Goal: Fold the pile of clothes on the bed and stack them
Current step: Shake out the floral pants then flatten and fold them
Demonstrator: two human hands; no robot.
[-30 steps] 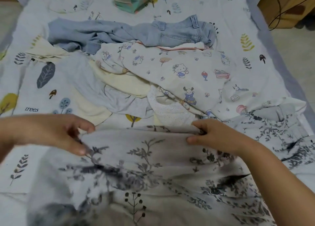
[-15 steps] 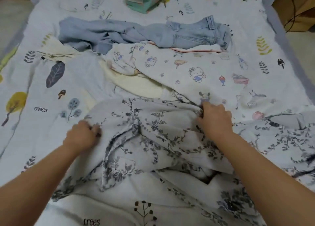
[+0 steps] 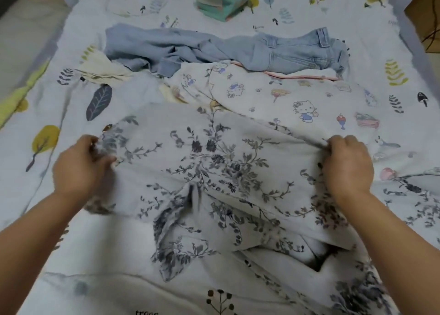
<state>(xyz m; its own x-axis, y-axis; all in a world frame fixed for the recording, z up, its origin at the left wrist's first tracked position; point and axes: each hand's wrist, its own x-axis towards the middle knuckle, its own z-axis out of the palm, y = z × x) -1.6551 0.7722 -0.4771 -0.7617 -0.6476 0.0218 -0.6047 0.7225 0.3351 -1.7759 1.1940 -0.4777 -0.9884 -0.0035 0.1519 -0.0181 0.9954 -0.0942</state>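
On the bed (image 3: 357, 41), hands left (image 3: 81, 167), right (image 3: 347, 167) gripping floral garment (image 3: 214, 167) edges

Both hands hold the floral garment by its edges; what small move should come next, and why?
Probably pull the floral garment taut and lay it flat. The left hand and right hand grip opposite edges, but the lower part bunches in folds near the person, so it seems too rumpled to fold.

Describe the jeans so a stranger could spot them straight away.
Look to the far half of the bed, short of the teal folded stack. The jeans sprawl crumpled across it, behind the cartoon-print cloth: the only pale blue denim, with belt loops.
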